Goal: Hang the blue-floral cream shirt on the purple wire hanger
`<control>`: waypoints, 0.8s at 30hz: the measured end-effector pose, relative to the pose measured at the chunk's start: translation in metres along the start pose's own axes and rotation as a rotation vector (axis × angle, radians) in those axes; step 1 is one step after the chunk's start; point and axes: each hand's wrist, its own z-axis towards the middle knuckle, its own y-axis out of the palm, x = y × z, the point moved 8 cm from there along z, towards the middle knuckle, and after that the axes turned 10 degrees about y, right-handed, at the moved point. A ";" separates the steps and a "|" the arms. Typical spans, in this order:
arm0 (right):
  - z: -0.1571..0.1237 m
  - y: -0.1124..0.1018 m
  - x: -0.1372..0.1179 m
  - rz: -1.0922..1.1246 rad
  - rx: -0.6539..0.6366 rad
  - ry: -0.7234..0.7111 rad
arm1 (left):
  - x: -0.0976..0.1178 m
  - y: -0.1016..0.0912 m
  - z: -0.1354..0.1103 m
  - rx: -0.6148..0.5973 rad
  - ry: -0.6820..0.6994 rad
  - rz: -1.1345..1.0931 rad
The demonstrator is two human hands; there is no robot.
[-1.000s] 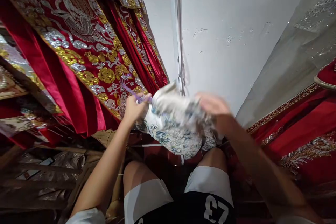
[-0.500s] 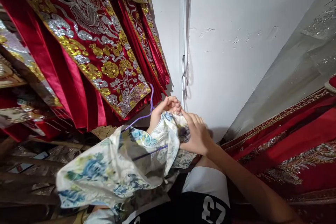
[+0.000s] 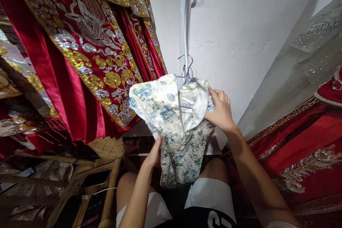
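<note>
A white floral dress (image 3: 167, 108) with blue and yellow flowers and a denser patterned lower part hangs in front of me on a purple clothes hanger (image 3: 190, 67). The hook points up beside a white strap on the wall; whether it catches the strap I cannot tell. My right hand (image 3: 220, 111) grips the dress at its right shoulder, thumb toward the collar. At the left side, near the waist, my left hand (image 3: 155, 151) pinches the cloth, its thumb in front and the other fingers hidden behind.
Red embroidered costumes (image 3: 107, 60) with gold and silver sequins hang at left. The white strap (image 3: 187, 14) runs down the pale wall (image 3: 227, 42). Red beaded fabric (image 3: 301, 153) fills the right side. A bamboo chair (image 3: 114, 171) with phone-like dark objects stands lower left.
The dress has risen from my lap and turned upright, its hanger hook now by the strap. My left hand has come out from the neckline to the dress's left side; my right has shifted right.
</note>
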 end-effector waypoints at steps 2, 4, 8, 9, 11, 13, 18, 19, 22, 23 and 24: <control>-0.013 0.010 -0.006 0.007 -0.051 -0.027 | -0.018 0.000 -0.019 -0.025 -0.072 -0.002; -0.030 0.016 0.005 0.010 -0.064 0.021 | -0.025 0.001 -0.036 -0.021 -0.079 -0.011; -0.075 0.017 0.059 0.082 0.082 0.262 | -0.026 0.001 -0.054 0.003 -0.091 -0.023; -0.092 0.018 0.071 0.122 0.156 0.327 | -0.026 0.002 -0.055 -0.013 -0.097 -0.009; -0.132 0.022 0.089 0.246 0.329 0.461 | -0.028 0.006 -0.056 -0.034 -0.099 0.005; -0.173 0.038 0.097 0.486 0.427 0.618 | -0.034 0.013 -0.058 -0.041 -0.093 -0.003; -0.193 0.124 0.031 0.880 -0.413 0.561 | -0.053 0.034 -0.065 -0.069 -0.080 0.025; -0.190 0.127 0.020 0.912 -0.479 0.545 | -0.053 0.036 -0.067 -0.068 -0.063 0.034; -0.180 0.118 0.017 0.960 -0.358 0.576 | -0.048 0.039 -0.070 -0.080 -0.024 0.042; -0.179 0.116 0.020 0.966 -0.322 0.582 | -0.045 0.040 -0.071 -0.088 -0.021 0.043; -0.181 0.115 0.022 0.967 -0.315 0.581 | -0.043 0.040 -0.072 -0.093 -0.021 0.046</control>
